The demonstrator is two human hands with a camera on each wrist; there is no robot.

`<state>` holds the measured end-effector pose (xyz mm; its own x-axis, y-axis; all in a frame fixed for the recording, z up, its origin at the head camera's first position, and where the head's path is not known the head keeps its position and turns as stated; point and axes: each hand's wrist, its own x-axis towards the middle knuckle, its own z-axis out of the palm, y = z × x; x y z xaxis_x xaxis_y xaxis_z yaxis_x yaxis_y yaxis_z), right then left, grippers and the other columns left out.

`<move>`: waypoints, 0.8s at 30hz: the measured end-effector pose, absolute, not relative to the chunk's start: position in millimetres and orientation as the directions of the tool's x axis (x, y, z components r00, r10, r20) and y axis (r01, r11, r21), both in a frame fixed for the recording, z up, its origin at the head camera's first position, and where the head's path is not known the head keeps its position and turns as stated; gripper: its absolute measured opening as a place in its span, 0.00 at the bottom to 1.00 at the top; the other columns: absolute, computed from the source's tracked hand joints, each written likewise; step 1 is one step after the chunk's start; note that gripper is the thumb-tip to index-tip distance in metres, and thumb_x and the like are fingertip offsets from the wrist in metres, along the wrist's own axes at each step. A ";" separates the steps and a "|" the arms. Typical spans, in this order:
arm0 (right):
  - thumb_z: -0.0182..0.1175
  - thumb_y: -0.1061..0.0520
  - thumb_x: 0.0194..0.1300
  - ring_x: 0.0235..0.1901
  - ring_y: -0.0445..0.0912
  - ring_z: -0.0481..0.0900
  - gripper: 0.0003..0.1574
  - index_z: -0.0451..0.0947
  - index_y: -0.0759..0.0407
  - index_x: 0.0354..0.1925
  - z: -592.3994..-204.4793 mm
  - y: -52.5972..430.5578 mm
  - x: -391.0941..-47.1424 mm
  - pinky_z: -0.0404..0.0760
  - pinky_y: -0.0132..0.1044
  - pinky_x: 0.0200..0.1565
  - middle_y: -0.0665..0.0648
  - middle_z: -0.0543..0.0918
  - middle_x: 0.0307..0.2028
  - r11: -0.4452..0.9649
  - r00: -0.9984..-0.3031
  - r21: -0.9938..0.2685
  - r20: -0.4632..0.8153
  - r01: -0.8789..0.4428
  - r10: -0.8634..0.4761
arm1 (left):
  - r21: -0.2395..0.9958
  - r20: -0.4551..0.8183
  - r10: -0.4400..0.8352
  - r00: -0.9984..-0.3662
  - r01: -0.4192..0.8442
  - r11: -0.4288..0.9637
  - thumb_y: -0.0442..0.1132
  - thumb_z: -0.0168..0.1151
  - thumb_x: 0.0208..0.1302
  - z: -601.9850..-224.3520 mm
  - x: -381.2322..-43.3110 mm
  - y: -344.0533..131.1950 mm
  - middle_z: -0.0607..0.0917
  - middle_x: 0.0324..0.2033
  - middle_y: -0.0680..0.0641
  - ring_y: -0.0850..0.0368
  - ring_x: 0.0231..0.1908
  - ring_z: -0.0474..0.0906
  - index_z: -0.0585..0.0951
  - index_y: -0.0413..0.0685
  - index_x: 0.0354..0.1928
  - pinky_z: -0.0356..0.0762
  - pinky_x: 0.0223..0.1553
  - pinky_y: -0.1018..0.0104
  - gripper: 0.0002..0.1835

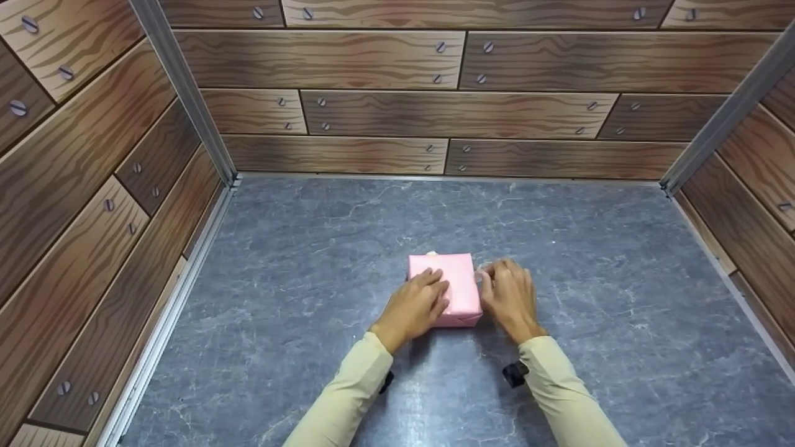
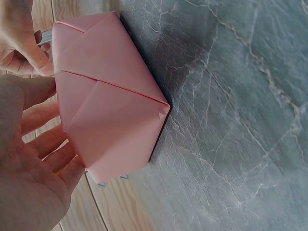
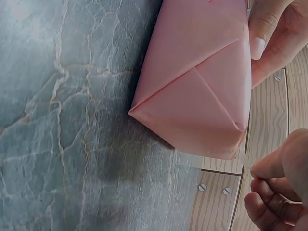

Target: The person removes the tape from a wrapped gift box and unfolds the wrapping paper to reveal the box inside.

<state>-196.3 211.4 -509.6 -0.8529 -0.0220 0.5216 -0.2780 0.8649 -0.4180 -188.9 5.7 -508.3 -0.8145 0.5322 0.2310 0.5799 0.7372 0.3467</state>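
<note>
A box wrapped in pink paper lies on the grey marbled surface, its folded end flaps showing in the left wrist view. My left hand rests on the top of the pink box, with extended fingers along its upper edge in the left wrist view. Beside the box's right side, my right hand pinches a short strip of clear tape between thumb and finger. That strip reaches to the box's edge; whether it is stuck there I cannot tell.
A small pale thing peeks out behind the box, mostly hidden. Wood-patterned panels wall the grey surface at the back and both sides, with metal strips at the corners. Dark wrist devices sit under the sleeves.
</note>
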 end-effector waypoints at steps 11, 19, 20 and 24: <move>0.68 0.66 0.59 0.30 0.61 0.78 0.06 0.81 0.66 0.28 -512.3 217.7 -195.3 0.74 0.57 0.39 0.62 0.79 0.28 0.871 -0.840 -0.399 0.542 -0.285 -0.026 | 0.344 0.234 0.533 -0.813 0.582 0.737 0.43 0.57 0.75 -508.3 -188.3 5.5 0.77 0.66 0.42 0.45 0.69 0.69 0.81 0.42 0.62 0.69 0.68 0.52 0.20; 0.68 0.65 0.59 0.30 0.61 0.77 0.07 0.80 0.66 0.27 -512.5 220.2 -195.9 0.72 0.56 0.36 0.62 0.78 0.27 0.877 -0.836 -0.390 0.548 -0.280 -0.023 | 0.368 0.225 0.528 -0.819 0.573 0.733 0.43 0.58 0.75 -508.9 -187.8 4.9 0.76 0.66 0.42 0.45 0.69 0.68 0.81 0.42 0.62 0.67 0.69 0.52 0.20; 0.68 0.65 0.59 0.30 0.61 0.77 0.07 0.80 0.66 0.27 -512.6 220.4 -196.1 0.72 0.56 0.36 0.62 0.78 0.27 0.877 -0.835 -0.390 0.549 -0.280 -0.022 | 0.372 0.221 0.527 -0.821 0.570 0.732 0.43 0.57 0.75 -508.6 -187.9 4.8 0.76 0.67 0.42 0.45 0.70 0.68 0.80 0.42 0.63 0.67 0.69 0.52 0.20; 0.68 0.65 0.59 0.29 0.61 0.77 0.06 0.80 0.65 0.26 -512.8 221.2 -196.4 0.72 0.56 0.35 0.62 0.79 0.27 0.877 -0.833 -0.389 0.552 -0.282 -0.023 | 0.374 0.211 0.526 -0.824 0.565 0.735 0.43 0.57 0.75 -508.1 -188.5 4.9 0.76 0.67 0.42 0.45 0.70 0.68 0.80 0.42 0.63 0.66 0.70 0.53 0.20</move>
